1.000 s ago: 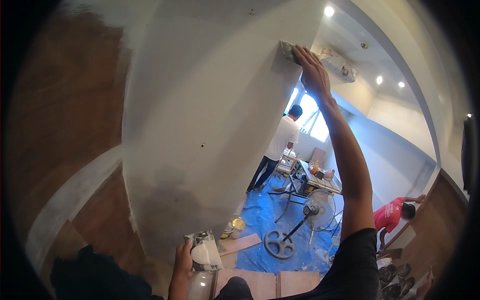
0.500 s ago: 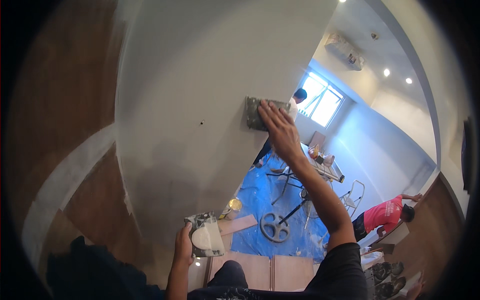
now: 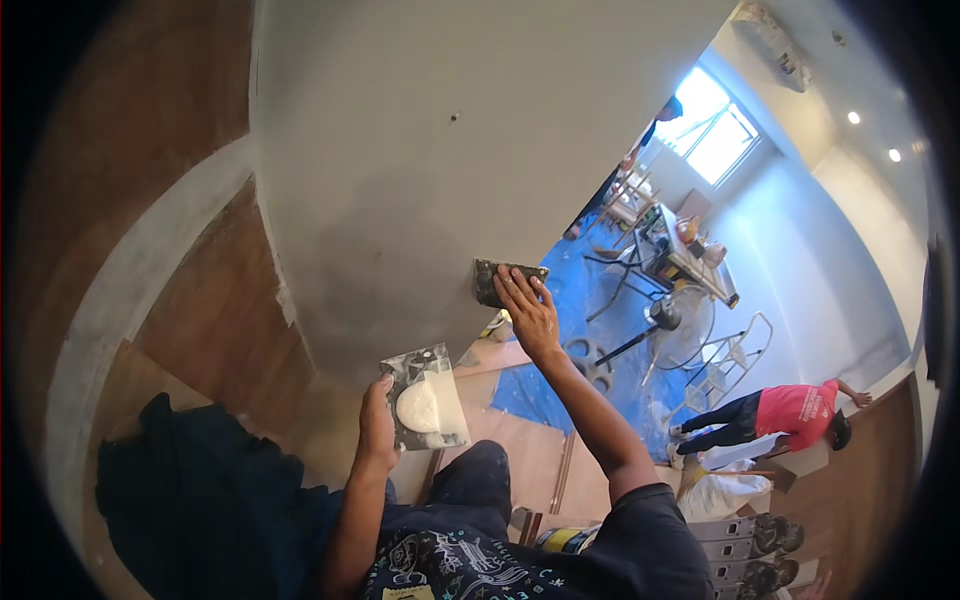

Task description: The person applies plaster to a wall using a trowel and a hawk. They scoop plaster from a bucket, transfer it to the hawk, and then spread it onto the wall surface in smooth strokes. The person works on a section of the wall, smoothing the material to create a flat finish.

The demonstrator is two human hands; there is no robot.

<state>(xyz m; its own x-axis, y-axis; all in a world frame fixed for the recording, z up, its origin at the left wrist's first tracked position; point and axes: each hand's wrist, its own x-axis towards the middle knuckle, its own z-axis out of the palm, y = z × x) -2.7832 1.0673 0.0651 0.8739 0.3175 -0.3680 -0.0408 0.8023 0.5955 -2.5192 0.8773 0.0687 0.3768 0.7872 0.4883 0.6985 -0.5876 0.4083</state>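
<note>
My right hand (image 3: 532, 318) grips a dark, flat putty scraper (image 3: 487, 287), its fingers spread over the back of the blade. The scraper lies against the pale wall (image 3: 400, 200), low down near the wall's right edge. Lower and to the left, my left hand (image 3: 375, 428) holds a second flat putty blade (image 3: 453, 400) by its left side. A rounded mound of white putty (image 3: 418, 406) sits on that blade. The wall has a small dark hole (image 3: 456, 117) above my hands.
Brown boards (image 3: 215, 270) with a pale strip adjoin the wall at left. Beyond its right edge, blue sheeting (image 3: 530, 393) covers the floor under a cluttered folding table (image 3: 680, 255), a fan (image 3: 663, 312) and a stepladder (image 3: 735, 365). A co-worker in red (image 3: 795, 412) bends at right; another person (image 3: 668, 110) stands by the window.
My right hand has drawn the scraper down the wall, closer to my left hand. The view has shifted, showing more of my body. The co-worker at right shows more fully.
</note>
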